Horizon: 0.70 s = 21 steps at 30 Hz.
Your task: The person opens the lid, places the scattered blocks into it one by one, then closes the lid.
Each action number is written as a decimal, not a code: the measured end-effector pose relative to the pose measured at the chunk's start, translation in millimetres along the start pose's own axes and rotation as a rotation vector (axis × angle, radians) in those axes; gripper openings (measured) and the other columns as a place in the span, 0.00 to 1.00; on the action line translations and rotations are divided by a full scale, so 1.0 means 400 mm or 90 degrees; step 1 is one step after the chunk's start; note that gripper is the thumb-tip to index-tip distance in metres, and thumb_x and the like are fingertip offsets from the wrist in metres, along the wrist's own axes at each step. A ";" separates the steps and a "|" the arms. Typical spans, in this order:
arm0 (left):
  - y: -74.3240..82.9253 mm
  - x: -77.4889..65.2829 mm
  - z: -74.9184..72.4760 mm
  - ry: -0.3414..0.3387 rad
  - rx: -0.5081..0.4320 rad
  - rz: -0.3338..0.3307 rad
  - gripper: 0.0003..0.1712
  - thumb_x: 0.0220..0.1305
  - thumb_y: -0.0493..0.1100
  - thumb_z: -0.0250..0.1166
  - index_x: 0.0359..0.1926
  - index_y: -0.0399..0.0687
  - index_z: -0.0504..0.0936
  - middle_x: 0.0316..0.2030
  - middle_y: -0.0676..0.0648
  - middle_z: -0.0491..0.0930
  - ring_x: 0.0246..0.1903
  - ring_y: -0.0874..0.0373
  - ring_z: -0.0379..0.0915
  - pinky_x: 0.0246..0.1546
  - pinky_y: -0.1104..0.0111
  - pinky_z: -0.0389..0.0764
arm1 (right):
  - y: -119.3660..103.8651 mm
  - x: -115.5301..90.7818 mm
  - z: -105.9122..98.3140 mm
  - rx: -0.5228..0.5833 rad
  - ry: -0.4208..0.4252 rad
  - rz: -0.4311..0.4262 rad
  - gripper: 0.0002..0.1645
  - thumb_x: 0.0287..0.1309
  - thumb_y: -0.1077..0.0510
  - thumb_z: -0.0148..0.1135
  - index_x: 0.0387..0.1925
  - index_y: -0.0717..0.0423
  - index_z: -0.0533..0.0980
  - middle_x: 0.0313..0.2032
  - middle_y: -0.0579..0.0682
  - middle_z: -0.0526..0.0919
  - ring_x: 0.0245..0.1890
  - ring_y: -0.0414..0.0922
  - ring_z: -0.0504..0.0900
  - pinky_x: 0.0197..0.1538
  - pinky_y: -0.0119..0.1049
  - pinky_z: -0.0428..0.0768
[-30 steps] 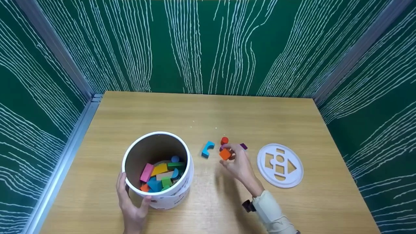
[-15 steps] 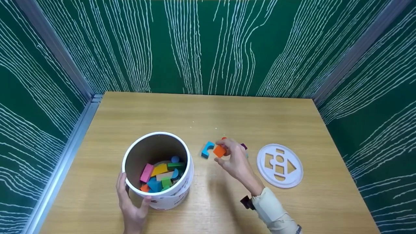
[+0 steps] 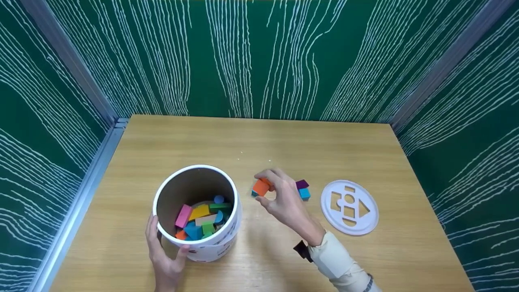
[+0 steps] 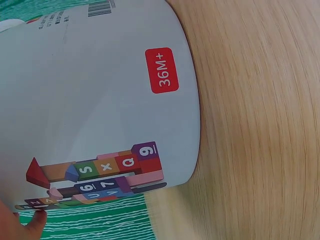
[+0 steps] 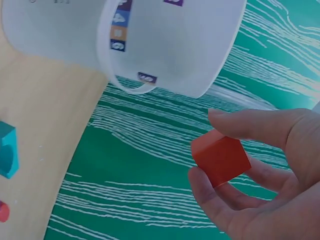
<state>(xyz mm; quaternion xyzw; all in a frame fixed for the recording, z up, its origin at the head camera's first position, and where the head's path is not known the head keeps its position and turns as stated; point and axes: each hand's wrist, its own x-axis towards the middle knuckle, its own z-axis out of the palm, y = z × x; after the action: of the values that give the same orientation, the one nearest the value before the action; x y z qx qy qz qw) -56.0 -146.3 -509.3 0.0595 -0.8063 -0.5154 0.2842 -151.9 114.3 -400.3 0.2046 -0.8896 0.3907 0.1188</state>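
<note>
My right hand [image 3: 282, 200] pinches an orange cube block [image 3: 260, 187] between thumb and fingertips, above the table. The right wrist view shows this orange cube [image 5: 222, 160] tilted in the fingers. Partly hidden under it in the head view is a blue arch block [image 3: 254, 193]; a red cylinder [image 5: 4, 211] shows at the right wrist view's left edge. My left hand [image 3: 166, 259] holds the white bucket [image 3: 215, 249] at its near left side, thumb and fingers spread around the outer wall. Several coloured blocks lie inside, among them a pink block [image 3: 184, 215] and a yellow block [image 3: 199, 211].
Right of my right hand, a purple block [image 3: 302, 184] and a blue block [image 3: 304, 194] lie on the wooden table [image 3: 194, 138]. Farther right is a white round lid [image 3: 326, 215] with shaped cut-outs. Green walls [image 3: 267, 93] enclose the table's back and sides.
My right hand has moved left with the orange cube, from beside the small blocks to over the blue arch. The blue block at right has come into sight. My left hand and the bucket stay put.
</note>
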 end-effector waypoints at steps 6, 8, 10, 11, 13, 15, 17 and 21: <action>0.005 0.001 0.000 -0.002 0.000 -0.010 0.51 0.41 0.40 0.67 0.66 0.57 0.49 0.65 0.53 0.49 0.61 0.57 0.48 0.59 0.73 0.55 | -0.032 0.006 -0.007 0.014 -0.040 0.004 0.28 0.35 0.64 0.71 0.44 0.49 0.74 0.45 0.46 0.73 0.39 0.42 0.71 0.37 0.31 0.77; 0.007 0.001 -0.001 -0.002 0.002 -0.013 0.52 0.41 0.39 0.68 0.66 0.57 0.49 0.65 0.53 0.48 0.61 0.58 0.48 0.59 0.73 0.55 | -0.044 0.011 -0.006 0.012 -0.051 0.006 0.27 0.36 0.63 0.70 0.44 0.48 0.74 0.45 0.46 0.72 0.40 0.42 0.71 0.37 0.30 0.77; 0.008 0.001 -0.002 -0.001 0.005 -0.017 0.52 0.41 0.38 0.68 0.66 0.57 0.49 0.65 0.54 0.48 0.61 0.59 0.48 0.59 0.73 0.55 | -0.056 0.016 -0.004 0.014 -0.059 0.003 0.27 0.37 0.63 0.70 0.45 0.47 0.74 0.46 0.46 0.72 0.40 0.42 0.71 0.37 0.30 0.77; 0.009 0.001 -0.002 -0.001 0.006 -0.019 0.52 0.40 0.38 0.68 0.65 0.57 0.49 0.65 0.54 0.49 0.61 0.59 0.48 0.59 0.73 0.55 | -0.062 0.018 -0.002 0.015 -0.061 0.000 0.27 0.38 0.62 0.70 0.45 0.48 0.74 0.46 0.46 0.72 0.41 0.42 0.71 0.37 0.30 0.77; 0.009 0.002 -0.001 -0.002 0.007 -0.023 0.52 0.40 0.38 0.68 0.65 0.57 0.49 0.65 0.54 0.49 0.61 0.60 0.48 0.59 0.73 0.55 | -0.072 0.023 0.001 0.016 -0.065 -0.008 0.27 0.38 0.63 0.70 0.45 0.47 0.74 0.46 0.46 0.72 0.42 0.41 0.71 0.38 0.29 0.77; 0.008 0.001 -0.001 -0.001 0.001 -0.020 0.52 0.40 0.37 0.68 0.65 0.56 0.50 0.65 0.53 0.49 0.61 0.59 0.48 0.59 0.73 0.55 | -0.080 0.027 0.004 0.019 -0.068 -0.021 0.27 0.37 0.63 0.70 0.45 0.49 0.75 0.46 0.46 0.72 0.43 0.42 0.71 0.39 0.30 0.77; 0.006 0.001 0.000 0.000 -0.002 -0.015 0.52 0.40 0.38 0.68 0.65 0.56 0.50 0.65 0.53 0.49 0.61 0.58 0.48 0.59 0.73 0.56 | -0.086 0.029 0.006 0.021 -0.072 -0.028 0.27 0.37 0.63 0.70 0.45 0.49 0.75 0.46 0.46 0.72 0.45 0.42 0.71 0.41 0.30 0.76; 0.004 -0.001 0.001 0.002 0.000 -0.011 0.52 0.40 0.38 0.68 0.65 0.56 0.50 0.65 0.53 0.49 0.62 0.57 0.48 0.59 0.72 0.56 | -0.092 0.028 0.009 0.024 -0.082 -0.029 0.27 0.37 0.63 0.70 0.46 0.49 0.75 0.46 0.46 0.72 0.45 0.41 0.71 0.41 0.29 0.76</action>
<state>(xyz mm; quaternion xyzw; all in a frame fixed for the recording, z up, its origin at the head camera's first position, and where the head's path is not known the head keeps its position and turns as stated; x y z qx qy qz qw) -55.7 -145.0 -508.3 0.0668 -0.8052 -0.5179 0.2811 -145.1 86.0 -374.8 0.2518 -0.8831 0.3904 0.0660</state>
